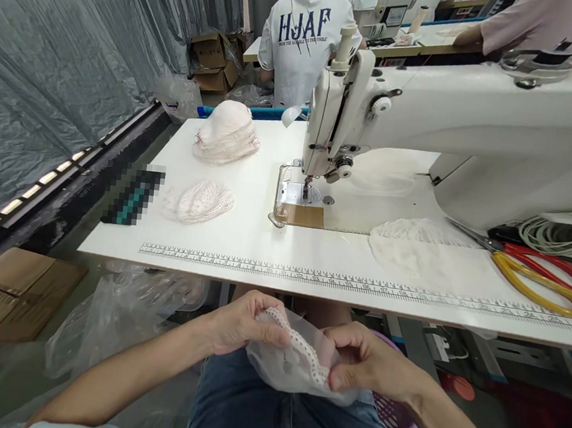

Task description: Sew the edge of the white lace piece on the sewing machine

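Both my hands hold a small white lace-trimmed fabric piece [296,361] over my lap, below the table's front edge. My left hand [241,322] is closed on its left end, thumb pressed on the lace. My right hand [367,362] pinches its right side. Ahead, a white sewing machine [429,113] stands on the white table [243,237], its needle over the metal plate [295,194]. A flat lace piece [410,247] lies to the right of the needle. A small lace pile [198,201] and a taller stack of pale pieces [227,133] lie to the left.
Red and yellow-handled scissors [545,275] and a coiled cable [570,234] lie at the table's right. A ruler strip [310,274] runs along the front edge. Cardboard box [12,294] and plastic bags [122,312] sit on the floor left. A person in a white shirt [304,39] works behind.
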A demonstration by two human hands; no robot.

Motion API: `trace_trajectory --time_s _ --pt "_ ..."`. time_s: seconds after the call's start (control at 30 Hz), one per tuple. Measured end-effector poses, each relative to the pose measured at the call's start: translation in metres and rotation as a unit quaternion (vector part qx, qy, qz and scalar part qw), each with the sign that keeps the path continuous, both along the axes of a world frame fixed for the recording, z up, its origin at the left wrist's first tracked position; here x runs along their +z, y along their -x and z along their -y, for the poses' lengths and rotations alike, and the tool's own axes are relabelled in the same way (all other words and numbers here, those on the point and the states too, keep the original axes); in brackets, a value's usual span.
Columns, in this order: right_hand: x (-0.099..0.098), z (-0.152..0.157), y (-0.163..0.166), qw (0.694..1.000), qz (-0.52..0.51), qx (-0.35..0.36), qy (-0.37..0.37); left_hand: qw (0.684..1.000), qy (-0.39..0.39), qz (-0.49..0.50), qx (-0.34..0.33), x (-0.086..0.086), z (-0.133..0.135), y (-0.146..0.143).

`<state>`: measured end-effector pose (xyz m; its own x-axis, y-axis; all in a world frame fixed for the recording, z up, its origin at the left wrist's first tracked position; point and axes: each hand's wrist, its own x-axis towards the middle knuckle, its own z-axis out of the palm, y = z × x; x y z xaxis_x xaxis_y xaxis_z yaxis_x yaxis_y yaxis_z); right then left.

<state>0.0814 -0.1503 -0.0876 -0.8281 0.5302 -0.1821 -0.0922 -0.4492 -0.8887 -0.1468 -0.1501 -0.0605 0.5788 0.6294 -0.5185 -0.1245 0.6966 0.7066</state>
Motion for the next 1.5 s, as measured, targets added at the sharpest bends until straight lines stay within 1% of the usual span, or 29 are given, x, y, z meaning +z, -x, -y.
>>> trace_trajectory --time_s 0.1,0.23,0.3,0.43,0.5,0.53,0.6,0.63,0.67,0.7,0.73,0.77,0.8,0.83,0.9,0.97,1.03,1.1,1.17,1.33,1.4,1.5 --pt "0.005 0.002 -0.004 1.0 -0.011 -0.012 -0.017 1.0 -0.01 -0.005 0.0 0.005 -0.003 -0.004" --pt "0.009 0.003 -0.004 0.999 -0.003 -0.035 -0.002 1.0 -0.008 -0.012 0.012 0.01 -0.007 -0.009" --pt "0.01 0.003 -0.002 0.999 -0.006 -0.05 -0.009 1.0 -0.015 -0.014 0.011 0.011 -0.008 -0.009" --pt "0.012 0.002 -0.001 0.997 0.008 -0.057 -0.048 0.999 -0.027 -0.007 0.018 0.009 -0.007 -0.006" --pt "0.013 0.001 -0.005 0.997 0.011 -0.04 -0.069 1.0 -0.023 0.003 0.019 0.008 -0.006 -0.005" --pt "0.014 0.0 -0.008 0.996 0.01 -0.019 -0.084 1.0 -0.021 0.01 0.016 0.009 -0.005 -0.005" --pt "0.016 -0.001 -0.013 0.99 0.007 0.007 -0.137 1.0 -0.017 0.024 0.003 0.013 -0.004 -0.007" --pt "0.018 -0.002 -0.014 0.983 0.021 -0.011 -0.182 0.999 -0.016 0.028 -0.007 0.016 -0.004 -0.009" --pt "0.02 -0.003 -0.013 0.967 0.044 -0.052 -0.244 0.999 -0.017 0.03 -0.018 0.02 -0.004 -0.011" --pt "0.021 -0.004 -0.011 0.939 0.071 -0.108 -0.319 0.999 -0.018 0.031 -0.031 0.024 -0.005 -0.013" --pt "0.022 -0.005 -0.008 0.897 0.097 -0.165 -0.398 0.998 -0.018 0.03 -0.044 0.027 -0.006 -0.015" --pt "0.022 -0.006 -0.004 0.849 0.113 -0.204 -0.473 0.998 -0.018 0.028 -0.057 0.031 -0.008 -0.016" --pt "0.022 -0.006 0.0 0.805 0.115 -0.221 -0.538 0.997 -0.018 0.024 -0.066 0.033 -0.01 -0.017" --pt "0.022 -0.007 0.004 0.77 0.107 -0.224 -0.588 0.997 -0.019 0.015 -0.072 0.035 -0.013 -0.017" --pt "0.02 -0.007 0.01 0.722 0.095 -0.221 -0.648 0.997 -0.019 -0.014 -0.073 0.037 -0.018 -0.016" --pt "0.017 -0.007 0.012 0.686 0.099 -0.227 -0.684 0.996 -0.019 -0.049 -0.075 0.038 -0.022 -0.013" --pt "0.016 -0.008 0.011 0.659 0.107 -0.229 -0.708 0.994 -0.017 -0.071 -0.085 0.039 -0.026 -0.011" --pt "0.018 -0.01 0.01 0.64 0.105 -0.23 -0.725 0.992 -0.021 -0.083 -0.096 0.04 -0.03 -0.01" --pt "0.022 -0.011 0.01 0.623 0.102 -0.237 -0.739 0.991 -0.031 -0.086 -0.101 0.04 -0.032 -0.011" --pt "0.033 -0.013 0.015 0.564 0.122 -0.24 -0.78 0.989 -0.037 -0.087 -0.112 0.041 -0.039 -0.012" --pt "0.033 -0.013 0.015 0.555 0.13 -0.234 -0.788 0.987 -0.046 -0.092 -0.121 0.043 -0.043 -0.011" --pt "0.029 -0.015 0.011 0.556 0.135 -0.241 -0.784 0.983 -0.071 -0.122 -0.117 0.048 -0.053 -0.007"
